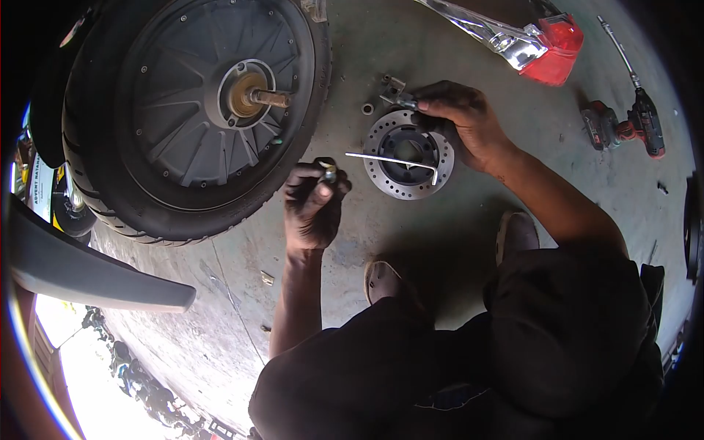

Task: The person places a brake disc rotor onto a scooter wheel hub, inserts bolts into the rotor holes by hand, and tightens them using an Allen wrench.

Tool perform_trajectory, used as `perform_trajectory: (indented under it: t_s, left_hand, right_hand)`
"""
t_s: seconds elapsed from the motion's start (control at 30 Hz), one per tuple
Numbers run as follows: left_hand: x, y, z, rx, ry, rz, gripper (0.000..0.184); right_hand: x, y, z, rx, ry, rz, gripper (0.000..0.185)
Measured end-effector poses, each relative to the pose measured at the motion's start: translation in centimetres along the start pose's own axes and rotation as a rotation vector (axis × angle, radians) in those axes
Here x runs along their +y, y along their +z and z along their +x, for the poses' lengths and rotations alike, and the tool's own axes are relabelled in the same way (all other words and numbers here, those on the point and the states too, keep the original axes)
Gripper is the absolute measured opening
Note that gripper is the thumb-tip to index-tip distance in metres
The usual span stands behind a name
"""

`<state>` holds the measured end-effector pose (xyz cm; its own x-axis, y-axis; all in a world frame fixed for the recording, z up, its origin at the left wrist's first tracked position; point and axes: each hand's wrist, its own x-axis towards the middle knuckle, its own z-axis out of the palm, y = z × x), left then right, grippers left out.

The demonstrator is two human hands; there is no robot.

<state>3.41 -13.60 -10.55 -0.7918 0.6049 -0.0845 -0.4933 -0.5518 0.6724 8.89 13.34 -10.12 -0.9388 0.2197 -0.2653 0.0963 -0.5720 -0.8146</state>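
Metal part [408,104] was pinched in the right hand [473,125], apart from the left hand [314,209] gripping a small fitting [329,174]; open floor [346,125] separated tyre edge [317,70] and brake disc [380,177].

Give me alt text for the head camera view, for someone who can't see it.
A person's left hand holds a small metal part beside a tyred wheel; the right hand pinches a metal fitting by a perforated disc with an L-shaped key across it. A power driver and a red-and-clear light unit lie toward the upper right.
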Motion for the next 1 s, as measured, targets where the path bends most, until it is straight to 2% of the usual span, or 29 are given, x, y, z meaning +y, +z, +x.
perform_trajectory:
  t_s: [0.23,0.33,0.57,0.63,0.73,1.0]
  left_hand:
    - [-4.5,-1.3,0.7,0.076,-0.061,0.27,0.021]
    - [-5.1,-0.7,1.8,0.149,-0.112,0.555,0.024]
    - [-7.6,1.4,4.1,0.105,-0.166,0.502,0.024]
    - [-7.9,2.6,4.4,0.127,-0.1,0.6,0.021]
    - [-7.6,4.0,4.7,0.102,-0.078,0.701,0.022]
    - [-7.9,4.9,5.0,0.149,-0.092,0.605,0.022]
  right_hand:
    - [2.1,-4.5,-2.0,0.032,0.034,-0.245,0.019]
    - [2.6,-5.6,-2.9,0.074,0.091,-0.265,0.02]
    - [2.5,-5.3,-4.6,0.083,0.239,0.039,0.019]
    - [2.0,-5.1,-4.7,0.085,0.227,0.137,0.017]
    - [1.0,-5.2,-4.5,0.031,0.159,0.15,0.015]
    - [0.4,-5.6,-4.2,-0.001,0.053,0.039,0.013]
